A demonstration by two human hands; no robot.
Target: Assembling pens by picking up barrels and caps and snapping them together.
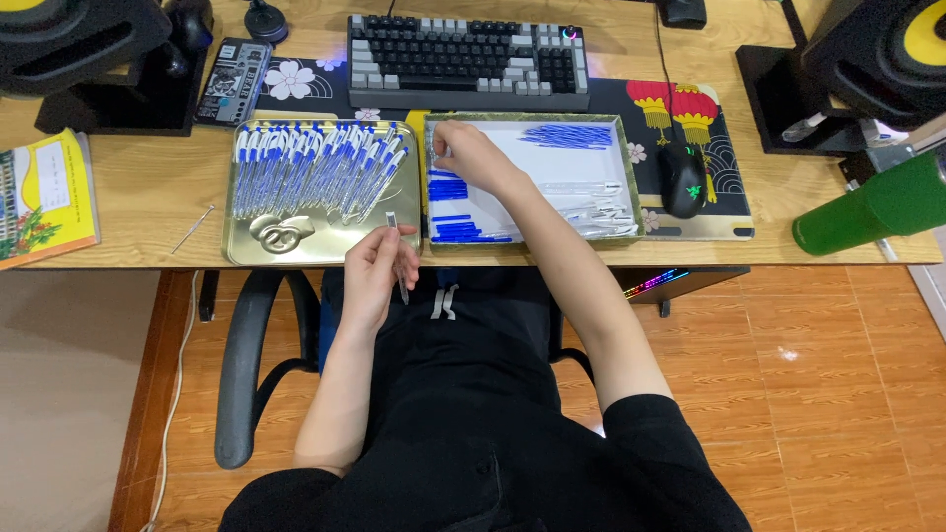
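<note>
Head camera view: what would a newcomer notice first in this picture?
First, the gold tray at the desk's front edge, full of blue-capped pens in a row. Beside it, the right hand reaches into a white box of loose blue and clear pen parts. The left hand holds a clear pen barrel upright below the tray.

The left hand (379,264) is curled with fingers pinched, forearm bent toward twelve o'clock; the right hand (465,153) reaches toward eleven o'clock, fingers bent.

Black short-sleeved top, black trousers with a pale drawstring, bare forearms.
</note>
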